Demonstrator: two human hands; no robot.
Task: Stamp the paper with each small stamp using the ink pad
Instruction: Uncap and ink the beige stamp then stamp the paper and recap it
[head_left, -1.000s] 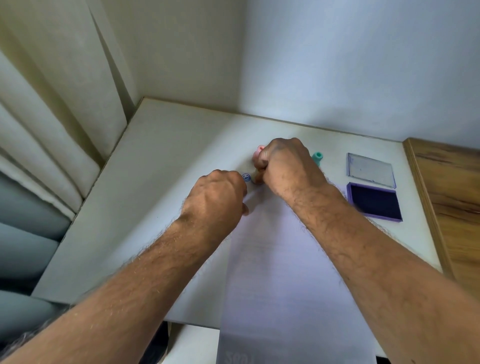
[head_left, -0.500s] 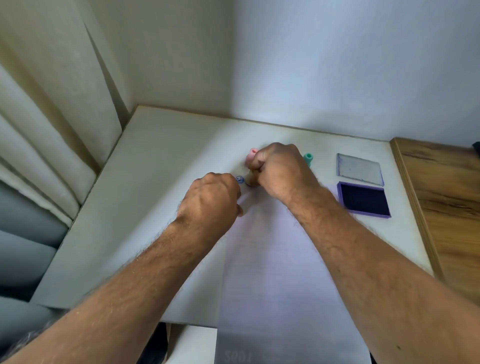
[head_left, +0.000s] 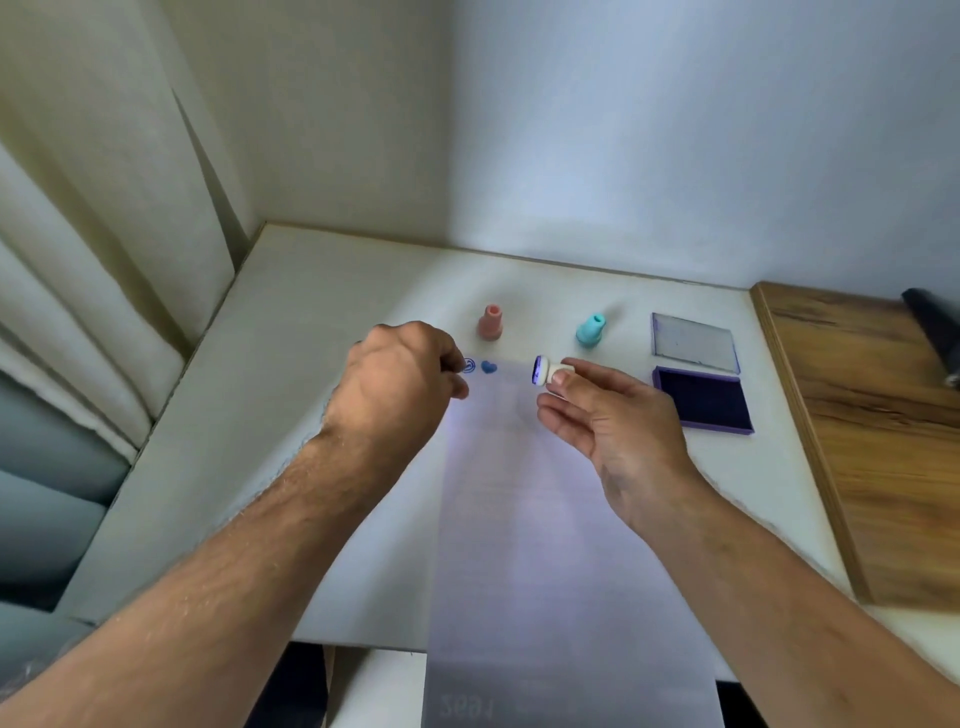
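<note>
Cream curtain (head_left: 93, 270), wooden board (head_left: 872, 447), dark object (head_left: 935, 332) on it

Little can be read here. Near the bottom edge of the paper (head_left: 566, 545) a faint line of print shows through upside down and mirrored — it looks like four characters, perhaps digits, but too dim to make out. At the paper's top left sit two blue stamp marks (head_left: 479, 367) — a round emblem and a heart, no letters legible.
</note>
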